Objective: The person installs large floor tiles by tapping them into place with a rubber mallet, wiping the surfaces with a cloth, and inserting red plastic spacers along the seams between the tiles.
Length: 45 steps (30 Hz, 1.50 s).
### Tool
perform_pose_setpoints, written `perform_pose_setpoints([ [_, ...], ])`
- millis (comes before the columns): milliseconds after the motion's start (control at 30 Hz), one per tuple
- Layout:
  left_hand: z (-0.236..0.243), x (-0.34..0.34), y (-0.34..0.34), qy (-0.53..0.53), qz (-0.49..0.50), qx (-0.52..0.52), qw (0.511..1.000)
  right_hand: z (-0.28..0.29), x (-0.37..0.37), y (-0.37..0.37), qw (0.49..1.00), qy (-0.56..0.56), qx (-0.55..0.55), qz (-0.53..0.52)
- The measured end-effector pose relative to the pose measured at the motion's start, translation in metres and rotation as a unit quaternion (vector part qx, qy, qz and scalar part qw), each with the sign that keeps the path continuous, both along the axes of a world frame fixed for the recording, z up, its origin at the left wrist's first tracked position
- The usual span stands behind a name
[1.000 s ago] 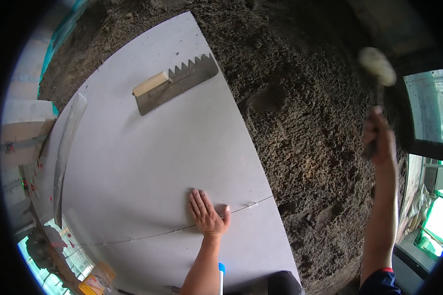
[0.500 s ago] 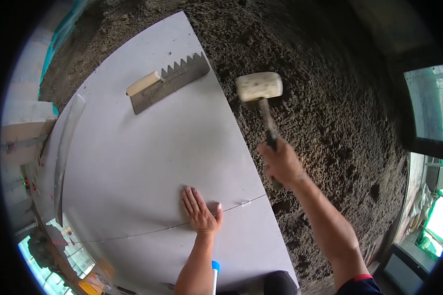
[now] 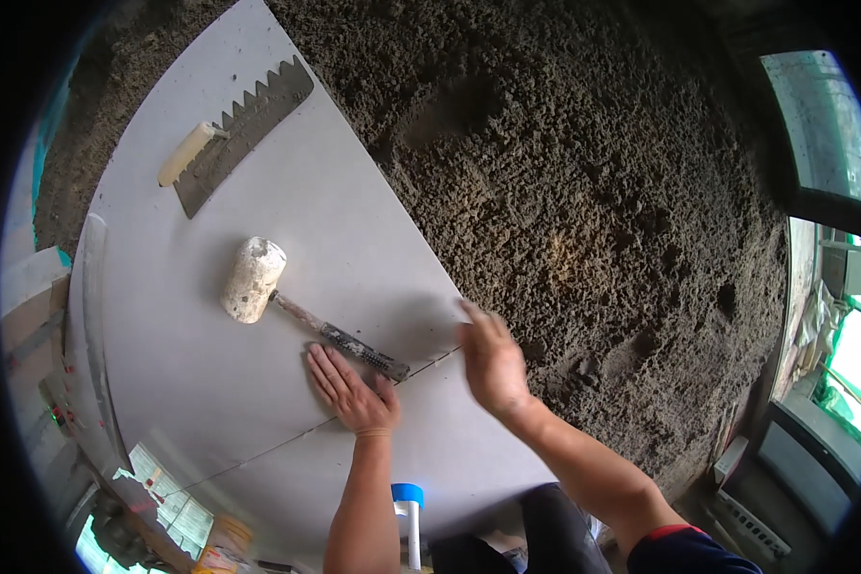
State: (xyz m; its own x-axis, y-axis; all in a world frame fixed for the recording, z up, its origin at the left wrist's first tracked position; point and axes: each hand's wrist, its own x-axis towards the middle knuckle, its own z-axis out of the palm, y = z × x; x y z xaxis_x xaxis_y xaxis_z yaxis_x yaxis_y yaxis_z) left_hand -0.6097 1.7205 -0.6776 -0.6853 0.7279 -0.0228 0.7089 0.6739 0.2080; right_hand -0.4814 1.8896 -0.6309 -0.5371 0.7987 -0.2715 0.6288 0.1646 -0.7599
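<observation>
Mallet [image 3: 254, 280] moved onto tile [image 3: 201, 383], handle [image 3: 354, 350] just beyond flat left hand [image 3: 356, 394]; right hand [image 3: 493, 362] outstretched

White-headed mallet [image 3: 255, 279] lying on pale slab [image 3: 354, 230], left hand [image 3: 352, 394] flat beside its handle.
Handle slants down to the right, its end close to the joint [image 3: 268, 452] with the next slab [image 3: 488, 430]. Right hand [image 3: 495, 365] blurred, fingers extended, at slab's right edge by coarse dark bedding [image 3: 593, 191]; contact unclear. Notched trowel [image 3: 249, 134] lies higher up the slab, teeth toward upper left. Blue-ended white tube [image 3: 413, 536] near lower edge of view.
</observation>
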Motion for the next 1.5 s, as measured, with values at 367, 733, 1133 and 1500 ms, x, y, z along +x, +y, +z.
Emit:
perform_pose_setpoints([
  [367, 0.001, 0.000, 0.001, 0.022, 0.000, -0.035, 0.999, -0.013, 0.058, -0.003, 0.932, 0.073, -0.326, -0.140],
  [733, -0.001, -0.001, -0.003, 0.006, 0.012, -0.018, 1.000, -0.021, 0.032, -0.005, 0.989, -0.098, -0.064, -0.089],
  [1133, 0.002, -0.002, -0.009, -0.033, 0.020, 0.021, 0.999, -0.015, 0.027, -0.010, 0.988, -0.086, 0.130, -0.016],
  [1500, -0.011, 0.003, -0.013, 0.020, 0.021, -0.001, 1.000, -0.034, 0.040, -0.091, 0.944, 0.193, 0.108, 0.246],
])
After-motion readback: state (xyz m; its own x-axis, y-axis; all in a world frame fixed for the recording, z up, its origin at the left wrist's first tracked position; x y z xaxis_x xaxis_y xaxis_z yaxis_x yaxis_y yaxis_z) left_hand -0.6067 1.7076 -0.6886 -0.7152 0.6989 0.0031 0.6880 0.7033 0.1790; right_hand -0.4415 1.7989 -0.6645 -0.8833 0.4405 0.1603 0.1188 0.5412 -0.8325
